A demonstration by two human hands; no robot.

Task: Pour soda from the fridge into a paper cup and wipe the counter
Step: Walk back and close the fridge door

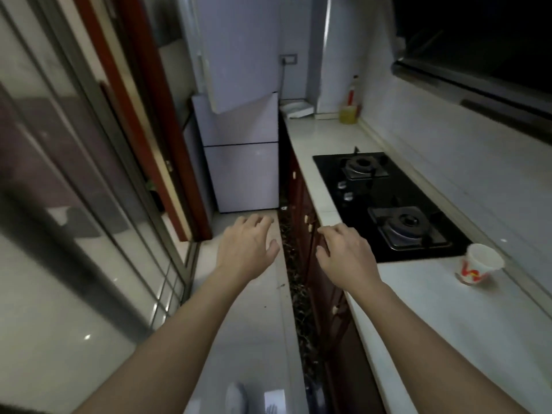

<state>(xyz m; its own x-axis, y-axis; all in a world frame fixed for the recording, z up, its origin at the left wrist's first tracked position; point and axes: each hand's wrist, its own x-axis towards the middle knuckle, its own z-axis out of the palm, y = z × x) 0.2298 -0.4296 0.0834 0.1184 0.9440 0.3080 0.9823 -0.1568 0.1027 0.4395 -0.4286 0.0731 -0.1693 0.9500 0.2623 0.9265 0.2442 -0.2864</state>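
Note:
A white fridge (pixel 242 162) stands at the far end of the narrow kitchen, left of the counter, with its upper door swung partly open. A white paper cup (pixel 479 268) with red print stands upright on the white counter (pixel 448 318), just in front of the stove. My left hand (pixel 249 249) and my right hand (pixel 346 255) are both stretched out ahead of me over the floor and the cabinet fronts, fingers spread, holding nothing. No soda is visible.
A black two-burner gas stove (pixel 388 201) is set into the counter. A yellow jar (pixel 349 114), a bottle and a white dish (pixel 295 110) sit at the far end. Sliding glass doors (pixel 74 204) line the left side. Dark red cabinets (pixel 310 234) run below the counter.

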